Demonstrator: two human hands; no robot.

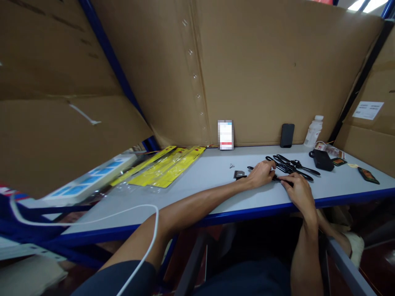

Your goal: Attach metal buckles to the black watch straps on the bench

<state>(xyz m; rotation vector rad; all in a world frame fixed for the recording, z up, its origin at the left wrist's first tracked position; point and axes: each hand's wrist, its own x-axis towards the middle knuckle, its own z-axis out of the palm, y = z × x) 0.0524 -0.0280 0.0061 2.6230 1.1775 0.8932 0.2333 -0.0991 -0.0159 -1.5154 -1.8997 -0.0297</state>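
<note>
My left hand point(261, 174) is closed with fingers pinched on a slim black tool point(276, 178) at the table's right half. From the other side my right hand point(296, 189) grips the same tool, thumb and fingers together. Its exact kind is hidden by the fingers. Just beyond the hands lie several black-handled tools point(304, 169), looking like shears or pliers, partly overlapping. Left of my left hand is a small dark-and-grey flat piece point(239, 174), and behind it a little shiny metal part point(231, 165).
Yellow-carded clear packages point(179, 166) and a long white box with blue panels point(89, 181) lie at left. A lit phone point(225, 135), a dark phone point(286, 135) and a bottle point(313, 131) stand at the back. A black case point(321, 159) lies right. A white cable point(123, 210) crosses the front left.
</note>
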